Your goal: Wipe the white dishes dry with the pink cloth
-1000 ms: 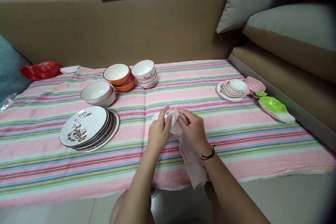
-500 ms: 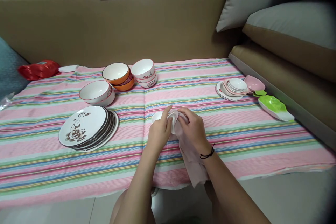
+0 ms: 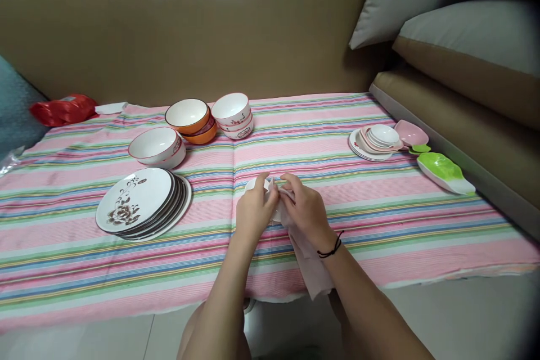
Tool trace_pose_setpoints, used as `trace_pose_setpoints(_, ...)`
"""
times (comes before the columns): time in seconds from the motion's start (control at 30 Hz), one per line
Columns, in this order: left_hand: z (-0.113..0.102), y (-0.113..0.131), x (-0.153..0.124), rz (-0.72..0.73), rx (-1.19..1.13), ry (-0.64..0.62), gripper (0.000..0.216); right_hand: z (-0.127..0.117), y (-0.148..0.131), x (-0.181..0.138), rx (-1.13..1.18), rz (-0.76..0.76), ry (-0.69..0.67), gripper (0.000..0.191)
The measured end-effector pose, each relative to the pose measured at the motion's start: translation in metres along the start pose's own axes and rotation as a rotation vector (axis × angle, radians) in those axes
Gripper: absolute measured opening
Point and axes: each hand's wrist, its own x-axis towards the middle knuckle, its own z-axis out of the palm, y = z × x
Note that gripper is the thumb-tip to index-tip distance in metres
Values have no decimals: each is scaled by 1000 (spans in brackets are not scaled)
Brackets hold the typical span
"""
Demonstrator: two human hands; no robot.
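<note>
My left hand is closed on the rim of a small white dish, which is mostly hidden behind my fingers. My right hand pinches a pale pink cloth against that dish, and the cloth's loose end hangs down towards the front edge of the striped sheet. Behind my left hand, part of another small white dish shows on the sheet. Both hands are close together, just above the striped sheet.
To the left are stacked flowered plates, white bowls, orange bowls and more white bowls. At right sit small stacked dishes, a pink dish and a green leaf-shaped dish. A red bundle lies far left.
My fingers have shifted on the dish and cloth, with the dish now turned and less visible. The stacks around stay in place; the view has moved slightly.
</note>
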Motion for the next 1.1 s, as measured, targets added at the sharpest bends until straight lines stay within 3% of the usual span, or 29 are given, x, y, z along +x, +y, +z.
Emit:
trace_pose_setpoints(0.23,-4,-10,4,17,-265,48,39,-2,3,1,101,130,74,31)
trace_pose_setpoints(0.37,-3,-8,4,161,-355,-60,49,-2,3,0,154,122,79,31)
trace_pose_setpoints(0.47,-1,-7,4,261,-367,-84,34,-2,2,-1,187,107,79,29)
trace_pose_setpoints(0.7,-1,-13,9,155,-405,148,22,-8,-1,4,481,198,136,21)
trace_pose_setpoints(0.9,-1,-17,9,89,-527,303,17,-6,6,9,677,279,36,17)
trace_pose_setpoints(1.0,-1,-16,10,86,-524,359,17,-6,8,10,636,344,184,16)
trace_pose_setpoints(1.1,0,-14,9,77,-493,286,19,-8,10,9,529,371,339,17)
